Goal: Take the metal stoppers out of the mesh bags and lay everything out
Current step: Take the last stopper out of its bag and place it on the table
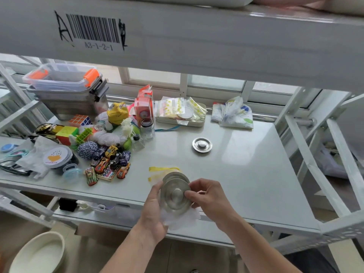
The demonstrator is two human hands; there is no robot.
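Above the shelf's front edge, both hands hold a round metal stopper (175, 194) that sits partly in a white mesh bag (181, 218). My left hand (152, 211) grips the bag and the stopper's left rim. My right hand (208, 198) pinches the stopper's right side near its centre knob. A second metal stopper (202, 144) lies flat on the white shelf (246, 174), further back and to the right. A flat mesh bag with yellow bands (163, 171) lies on the shelf just behind my hands.
A clutter of toy cars (110, 164), puzzle cubes (80, 121), yarn, jars and stacked plastic bins (67, 91) fills the shelf's left. A tray of packets (181, 113) and a crumpled bag (234, 113) sit at the back. An upper shelf beam (197, 36) hangs overhead.
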